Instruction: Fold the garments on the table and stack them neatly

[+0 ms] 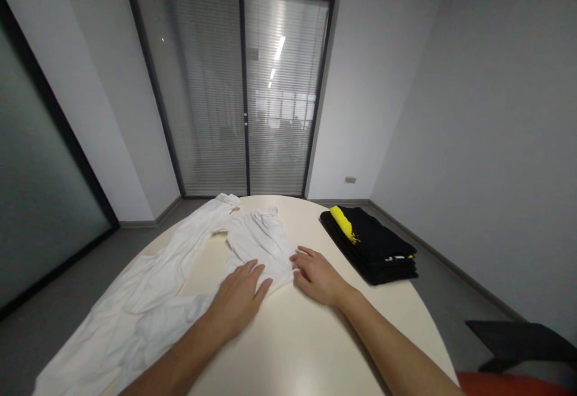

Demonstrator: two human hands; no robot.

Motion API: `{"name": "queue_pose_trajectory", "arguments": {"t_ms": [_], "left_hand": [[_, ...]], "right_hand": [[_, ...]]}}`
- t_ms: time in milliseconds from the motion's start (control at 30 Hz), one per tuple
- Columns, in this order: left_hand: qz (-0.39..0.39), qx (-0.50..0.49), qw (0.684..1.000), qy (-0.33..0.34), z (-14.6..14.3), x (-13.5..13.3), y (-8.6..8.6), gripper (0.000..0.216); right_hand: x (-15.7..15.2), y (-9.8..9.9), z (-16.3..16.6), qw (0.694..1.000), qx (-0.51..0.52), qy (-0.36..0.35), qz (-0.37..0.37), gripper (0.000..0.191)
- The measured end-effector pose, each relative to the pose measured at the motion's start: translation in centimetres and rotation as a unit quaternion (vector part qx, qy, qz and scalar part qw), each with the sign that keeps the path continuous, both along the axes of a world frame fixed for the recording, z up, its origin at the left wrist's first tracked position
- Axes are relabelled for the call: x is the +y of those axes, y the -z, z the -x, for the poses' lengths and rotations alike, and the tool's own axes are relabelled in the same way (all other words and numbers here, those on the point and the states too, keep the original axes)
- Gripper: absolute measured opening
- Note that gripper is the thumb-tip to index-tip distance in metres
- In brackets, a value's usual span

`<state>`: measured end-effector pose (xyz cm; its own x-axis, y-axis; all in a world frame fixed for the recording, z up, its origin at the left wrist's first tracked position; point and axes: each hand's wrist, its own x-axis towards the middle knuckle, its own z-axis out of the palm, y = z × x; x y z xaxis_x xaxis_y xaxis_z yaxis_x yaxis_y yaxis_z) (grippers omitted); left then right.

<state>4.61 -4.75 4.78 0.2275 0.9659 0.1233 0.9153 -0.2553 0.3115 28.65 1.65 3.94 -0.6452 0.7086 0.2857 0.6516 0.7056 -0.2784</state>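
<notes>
A thin white garment (261, 237) lies on the round cream table (311, 339), wrinkled at its far end. My left hand (238, 297) rests flat on its near part, fingers stretched out and thumb spread. At the garment's right edge is my right hand (318, 276); its bent fingers touch the cloth, with a gap between thumb and forefinger. More loose white cloth (153, 288) spreads in crumpled folds along the table's left side. Whether it is one piece with the garment under my hands I cannot tell.
A stack of folded black clothes (369, 243) with a yellow print sits near the table's right edge. Beyond the table stands a glass partition with blinds (243, 95). At lower right are a black armrest (523, 339) and a red seat (509, 384).
</notes>
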Motion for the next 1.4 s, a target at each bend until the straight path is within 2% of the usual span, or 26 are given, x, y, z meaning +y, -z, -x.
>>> {"name": "queue_pose_trajectory", "arguments": {"t_ms": [133, 200, 333, 400, 467, 533, 567, 667, 767, 900, 1100, 1300, 1400], "left_hand": [[0.083, -0.091, 0.984, 0.127, -1.0, -1.8, -1.8, 0.053], [0.093, -0.138, 0.976, 0.143, -1.2, -2.1, -2.5, 0.050], [0.075, -0.195, 0.975, 0.077, -0.2, -0.8, -2.7, 0.045], [0.089, -0.225, 0.969, 0.052, 0.9, 0.4, -2.2, 0.046], [0.087, -0.237, 0.968, 0.007, 2.2, 1.7, -1.4, 0.048], [0.029, -0.199, 0.978, -0.050, 3.4, 2.7, -0.3, 0.051], [0.003, -0.168, 0.984, -0.058, 4.0, 3.1, 0.2, 0.054], [0.010, -0.094, 0.994, -0.048, 5.1, 3.8, 1.7, 0.059], [0.016, -0.061, 0.997, -0.040, 5.5, 4.0, 2.5, 0.053], [-0.012, -0.058, 0.998, -0.037, 5.5, 4.0, 2.4, 0.038], [-0.004, -0.023, 0.997, -0.077, 5.5, 3.5, 1.3, 0.018], [-0.012, 0.015, 0.990, -0.141, 7.6, 4.1, 1.2, 0.018], [-0.043, 0.040, 0.981, -0.186, 8.8, 4.4, 1.1, 0.022]], "right_hand": [[0.3, 0.0, -0.6, 0.995, -0.031, 0.090, -0.005, 0.029], [0.5, -0.1, -0.8, 0.992, -0.038, 0.118, -0.006, 0.030], [0.5, -0.4, -1.0, 0.987, -0.025, 0.160, -0.010, 0.028], [0.3, -0.3, -0.9, 0.987, -0.009, 0.160, -0.009, 0.019], [0.1, -0.1, -0.8, 0.989, 0.005, 0.151, -0.005, 0.023], [0.1, 0.2, -0.7, 0.989, 0.013, 0.147, 0.003, 0.029], [0.1, 0.3, -0.7, 0.989, 0.014, 0.146, 0.006, 0.027], [0.3, 0.5, -0.8, 0.989, 0.012, 0.146, 0.012, 0.022], [0.5, 0.6, -1.0, 0.990, 0.015, 0.143, 0.018, 0.022], [0.6, 0.7, -1.2, 0.989, 0.020, 0.145, 0.028, 0.024], [0.6, 0.6, -1.2, 0.988, 0.008, 0.154, 0.026, 0.026], [0.3, -0.2, -1.2, 0.981, -0.010, 0.190, 0.035, 0.023], [0.1, -0.4, -1.1, 0.976, -0.015, 0.215, 0.027, 0.022]]}}
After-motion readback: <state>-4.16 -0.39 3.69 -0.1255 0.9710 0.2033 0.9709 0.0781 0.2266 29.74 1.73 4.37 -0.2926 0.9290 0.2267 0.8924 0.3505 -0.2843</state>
